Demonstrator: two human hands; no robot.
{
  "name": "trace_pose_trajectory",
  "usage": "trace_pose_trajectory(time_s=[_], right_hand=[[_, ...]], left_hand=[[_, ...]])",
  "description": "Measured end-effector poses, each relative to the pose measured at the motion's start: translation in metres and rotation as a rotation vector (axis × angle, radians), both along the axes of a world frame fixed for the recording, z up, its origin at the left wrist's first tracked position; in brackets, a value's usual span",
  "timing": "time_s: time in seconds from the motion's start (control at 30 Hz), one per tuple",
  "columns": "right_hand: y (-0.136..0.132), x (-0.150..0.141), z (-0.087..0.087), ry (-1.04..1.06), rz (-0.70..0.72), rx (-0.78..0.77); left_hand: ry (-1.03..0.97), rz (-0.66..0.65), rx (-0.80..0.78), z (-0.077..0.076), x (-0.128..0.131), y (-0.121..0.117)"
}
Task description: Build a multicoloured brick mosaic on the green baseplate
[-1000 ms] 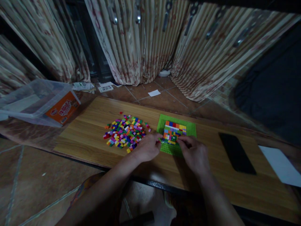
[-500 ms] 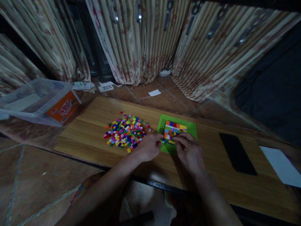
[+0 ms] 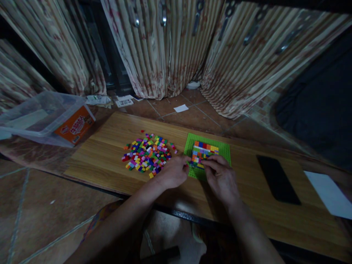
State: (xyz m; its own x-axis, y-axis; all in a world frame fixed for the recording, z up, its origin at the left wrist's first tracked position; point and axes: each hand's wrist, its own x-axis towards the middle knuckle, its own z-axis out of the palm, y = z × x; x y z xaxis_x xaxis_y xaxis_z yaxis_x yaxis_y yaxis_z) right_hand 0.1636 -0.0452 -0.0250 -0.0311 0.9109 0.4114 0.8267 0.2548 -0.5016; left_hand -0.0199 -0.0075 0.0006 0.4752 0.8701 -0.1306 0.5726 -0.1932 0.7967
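Note:
A green studded baseplate [image 3: 224,146] lies on the wooden board, carrying a block of multicoloured toy bricks [image 3: 205,146] pressed together in rows. My left hand [image 3: 176,171] is closed at the plate's left edge, thumb and fingertips pinched beside the built bricks; whatever they hold is too small to make out. My right hand [image 3: 221,176] reaches over the plate's near right part, its fingers pinched at the front of the built bricks. Those fingertips partly cover the bricks, and what they grip is unclear. Left of my left hand spreads a pile of loose toy bricks [image 3: 148,154].
A black phone-like slab [image 3: 277,179] lies on the wooden board [image 3: 104,146] at the right, with a white sheet [image 3: 330,192] beyond it. A clear plastic bin [image 3: 46,121] with an orange label stands at the left. Striped curtains [image 3: 170,55] hang behind.
The fingertips of my right hand have shifted very slightly at the front of the built bricks. My left hand stays in nearly the same place.

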Motion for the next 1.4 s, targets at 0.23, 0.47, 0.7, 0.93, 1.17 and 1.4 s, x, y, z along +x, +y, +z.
trace_pose_trajectory(time_s=[0.23, 0.47, 0.7, 0.93, 1.17, 1.4], right_hand=[[0.0, -0.004, 0.0, -0.004, -0.01, -0.008], [-0.001, -0.001, 0.0, 0.16, -0.044, -0.014], [0.0, 0.01, 0.004, 0.258, -0.162, -0.035], [-0.001, 0.009, -0.001, 0.242, -0.147, -0.053], [0.001, 0.006, -0.005, 0.142, -0.12, 0.011], [0.001, 0.001, -0.005, 0.058, -0.119, 0.037]], left_hand=[[0.023, 0.001, 0.013, 0.002, 0.0, -0.001], [0.05, -0.008, -0.006, 0.004, 0.0, -0.001], [0.057, -0.006, -0.013, 0.002, -0.001, 0.0], [0.05, -0.008, -0.02, 0.002, 0.0, 0.0], [0.056, -0.004, -0.017, 0.005, 0.0, 0.0], [0.071, -0.008, -0.004, 0.004, 0.0, -0.001]])
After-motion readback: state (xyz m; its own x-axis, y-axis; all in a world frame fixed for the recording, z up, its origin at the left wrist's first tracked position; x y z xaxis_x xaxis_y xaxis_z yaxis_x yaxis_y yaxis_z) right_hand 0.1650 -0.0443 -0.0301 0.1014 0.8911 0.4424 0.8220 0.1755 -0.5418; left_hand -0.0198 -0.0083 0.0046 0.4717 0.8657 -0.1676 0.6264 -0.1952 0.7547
